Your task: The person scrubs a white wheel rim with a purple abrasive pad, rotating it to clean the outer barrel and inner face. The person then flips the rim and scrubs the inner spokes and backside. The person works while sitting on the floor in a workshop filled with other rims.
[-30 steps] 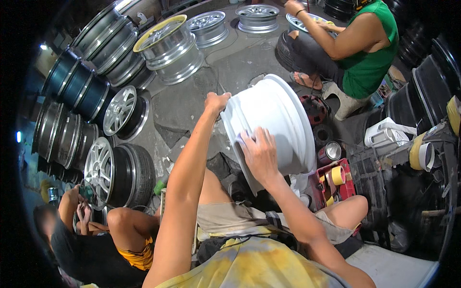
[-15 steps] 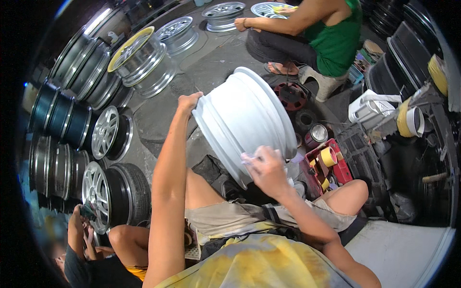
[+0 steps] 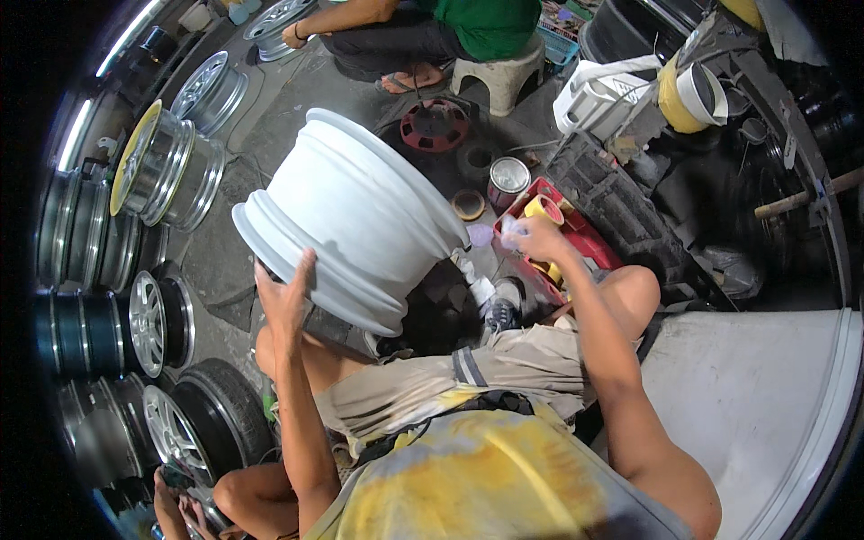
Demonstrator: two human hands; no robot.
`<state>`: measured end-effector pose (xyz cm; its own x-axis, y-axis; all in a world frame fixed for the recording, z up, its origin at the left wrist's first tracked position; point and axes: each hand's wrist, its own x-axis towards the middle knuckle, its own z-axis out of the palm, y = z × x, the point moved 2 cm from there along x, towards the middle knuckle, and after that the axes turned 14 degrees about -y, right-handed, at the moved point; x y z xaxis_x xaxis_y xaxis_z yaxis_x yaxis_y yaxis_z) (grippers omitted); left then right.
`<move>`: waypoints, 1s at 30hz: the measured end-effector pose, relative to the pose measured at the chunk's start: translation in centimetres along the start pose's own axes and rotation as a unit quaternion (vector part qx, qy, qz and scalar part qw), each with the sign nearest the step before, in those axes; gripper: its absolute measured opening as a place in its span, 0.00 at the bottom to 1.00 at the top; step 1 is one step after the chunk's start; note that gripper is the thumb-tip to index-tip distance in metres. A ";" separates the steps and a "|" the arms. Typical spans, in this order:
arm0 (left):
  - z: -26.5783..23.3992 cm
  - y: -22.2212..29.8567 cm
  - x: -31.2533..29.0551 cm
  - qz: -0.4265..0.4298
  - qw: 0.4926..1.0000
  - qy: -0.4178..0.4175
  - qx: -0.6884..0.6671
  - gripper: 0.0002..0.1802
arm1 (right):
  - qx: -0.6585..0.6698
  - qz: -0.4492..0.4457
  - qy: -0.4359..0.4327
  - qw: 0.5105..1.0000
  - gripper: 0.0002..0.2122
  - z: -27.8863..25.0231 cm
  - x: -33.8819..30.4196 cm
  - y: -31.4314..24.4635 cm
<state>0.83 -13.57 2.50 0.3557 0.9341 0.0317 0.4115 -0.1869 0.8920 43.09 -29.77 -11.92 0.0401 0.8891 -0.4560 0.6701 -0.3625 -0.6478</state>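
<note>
A white-coated wheel rim [image 3: 360,216] is tilted on its side in front of my knees. My left hand [image 3: 286,292] grips its near lower edge, thumb on the outer face and fingers behind the lip. Away from the rim, my right hand [image 3: 544,241] is closed on a small pale lilac piece [image 3: 514,229], too small to tell if it is cloth or abrasive. That hand hovers over a red crate [image 3: 589,236] with yellow tape rolls [image 3: 544,209] in it. Another lilac piece [image 3: 481,236] shows beside the rim.
A tin can [image 3: 508,180] and a round lid [image 3: 467,205] stand by the crate. A person in green [image 3: 490,27] sits on a stool [image 3: 500,76] ahead. Wheels [image 3: 166,333] line the left, where another person's hands [image 3: 180,504] show. A white panel [image 3: 729,396] lies at right.
My right hand has left the rim's surface and moved right to the crate with the lilac piece. The rim has turned, and my left hand has shifted to its near edge.
</note>
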 end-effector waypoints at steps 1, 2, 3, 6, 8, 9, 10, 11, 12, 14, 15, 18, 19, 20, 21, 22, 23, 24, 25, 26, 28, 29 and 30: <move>-0.3 0.4 0.3 -0.043 0.998 0.005 0.049 0.40 | -0.040 0.033 -0.024 0.998 0.17 1.7 0.0 -0.9; -0.7 0.1 0.6 -0.043 0.997 0.011 0.063 0.38 | -0.080 0.059 -0.052 0.994 0.18 2.9 -0.3 -3.0; -0.5 0.0 1.5 -0.034 0.997 0.008 0.072 0.37 | -0.099 0.071 -0.071 0.990 0.19 5.1 0.8 -1.0; -0.9 -0.1 2.9 -0.036 0.998 0.010 0.056 0.33 | -0.146 0.089 -0.075 0.982 0.19 9.6 2.1 0.4; -1.5 -1.0 3.6 -0.029 0.996 0.051 0.068 0.33 | -0.168 0.073 -0.068 0.981 0.18 11.5 2.8 0.5; -1.9 -1.0 3.8 -0.043 0.996 0.051 0.066 0.34 | -0.159 0.078 -0.073 0.982 0.17 11.8 2.9 0.5; -2.0 -1.2 3.9 -0.047 0.996 0.053 0.060 0.34 | -0.145 0.076 -0.058 0.985 0.18 11.8 3.2 0.5; -2.0 -1.3 4.1 -0.051 0.996 0.054 0.054 0.34 | -0.129 0.075 -0.043 0.988 0.19 11.9 3.6 0.9; -2.1 -1.3 4.1 -0.056 0.996 0.056 0.048 0.34 | -0.113 0.074 -0.029 0.990 0.20 12.1 3.8 1.1; -1.5 -1.1 3.4 -0.046 0.997 0.038 0.039 0.34 | -0.108 0.106 0.043 0.987 0.24 13.0 3.6 1.2; -1.4 -0.9 2.9 -0.057 0.997 0.028 0.042 0.34 | -0.129 0.136 0.052 0.981 0.25 13.4 3.7 1.1; -0.8 0.3 1.8 -0.066 0.997 -0.002 0.033 0.34 | -0.193 0.194 0.033 0.961 0.26 16.3 4.1 2.1; -0.7 0.4 1.8 -0.056 0.998 -0.006 0.024 0.34 | -0.213 0.204 0.002 0.955 0.25 17.8 4.2 2.8; -0.7 0.2 1.6 -0.048 0.999 -0.008 0.015 0.34 | -0.234 0.212 -0.030 0.948 0.24 19.1 4.2 3.2; -0.7 0.1 1.7 -0.051 0.998 -0.004 0.026 0.34 | -0.235 0.219 -0.063 0.945 0.23 20.1 3.9 3.6; -0.6 0.0 2.0 -0.053 0.998 -0.001 0.037 0.34 | -0.236 0.227 -0.095 0.940 0.21 21.0 3.6 4.0; -0.4 0.0 2.2 -0.054 0.997 0.002 0.049 0.34 | -0.236 0.234 -0.126 0.935 0.20 21.8 3.4 4.3; -0.4 0.1 2.4 -0.060 0.997 0.007 0.050 0.35 | -0.233 0.220 -0.120 0.940 0.18 22.4 3.3 4.4; -0.7 0.2 2.6 -0.066 0.996 0.012 0.052 0.35 | -0.229 0.207 -0.113 0.944 0.17 23.1 3.4 4.4; -0.7 0.0 2.8 -0.073 0.996 0.015 0.050 0.36 | -0.226 0.197 -0.107 0.948 0.16 23.6 3.3 4.7; -1.6 -1.3 3.7 -0.075 0.995 0.024 0.057 0.39 | -0.210 0.174 -0.127 0.954 0.13 23.5 3.9 4.8; -2.0 -1.4 4.1 -0.085 0.995 0.022 0.054 0.39 | -0.210 0.164 -0.135 0.954 0.13 23.4 4.1 4.4; -2.2 -1.4 4.4 -0.094 0.994 0.020 0.050 0.39 | -0.210 0.155 -0.144 0.955 0.13 23.2 4.1 4.3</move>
<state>-0.02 -8.52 2.34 0.2319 0.9662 -0.1123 0.5499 -0.0350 0.8345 28.90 -34.12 -30.73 0.1194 0.6224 -0.7735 0.8993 -0.3979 -0.1814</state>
